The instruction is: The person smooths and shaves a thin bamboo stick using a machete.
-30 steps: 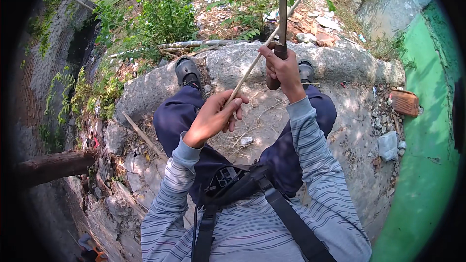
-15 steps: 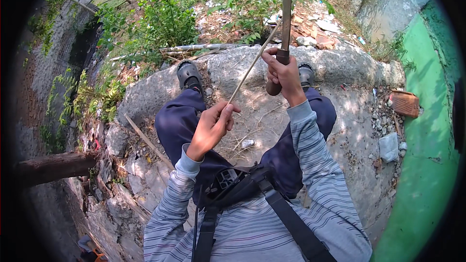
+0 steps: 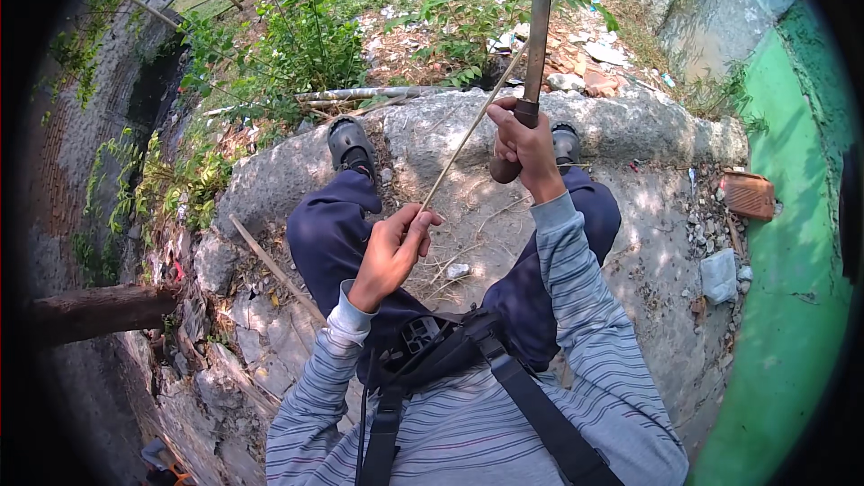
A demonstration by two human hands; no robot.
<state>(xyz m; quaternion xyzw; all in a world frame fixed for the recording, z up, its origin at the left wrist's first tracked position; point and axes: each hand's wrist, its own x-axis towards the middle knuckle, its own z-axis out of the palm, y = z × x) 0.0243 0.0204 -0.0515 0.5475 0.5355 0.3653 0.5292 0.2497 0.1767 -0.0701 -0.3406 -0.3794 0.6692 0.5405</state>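
The left hand [image 3: 391,252] pinches the near end of one pale, thin stick [image 3: 468,135] between thumb and fingers above the concrete slab [image 3: 652,216], while the right hand [image 3: 529,148] wraps round the brown handle of one machete [image 3: 540,27]. Stick and blade cross beyond the slab's far edge, though I cannot tell whether they touch. Two dark shoes [image 3: 349,142] stand at that edge, one orange-brown brick [image 3: 749,195] near the right edge
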